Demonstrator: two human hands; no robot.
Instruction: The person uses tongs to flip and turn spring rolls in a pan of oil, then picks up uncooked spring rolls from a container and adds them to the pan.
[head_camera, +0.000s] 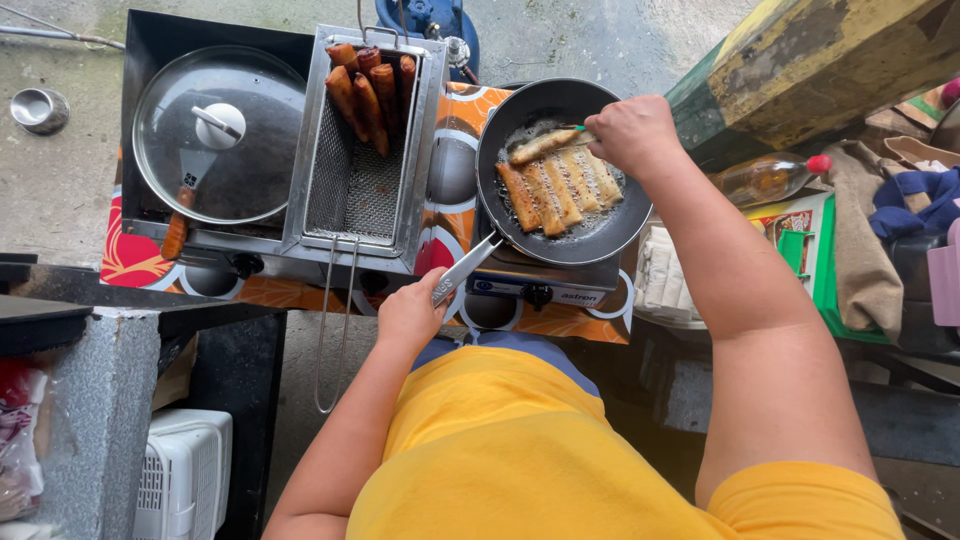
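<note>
My left hand (410, 312) grips the metal handle of a black frying pan (520, 115) that sits on a small stove (545, 283). Several pale golden rolls (556, 190) lie side by side in oil in the pan. My right hand (632, 133) hovers over the pan's far right rim, closed on a thin green-handled utensil (577, 129) that touches one roll (540, 146) lying crosswise at the far side.
A metal strainer basket (360, 190) holds several browned rolls (367, 88) at its far end. A glass-lidded pan (215, 130) sits left of it. An oil bottle (765, 178) lies to the right, near cloths and a stack of white wrappers (662, 272).
</note>
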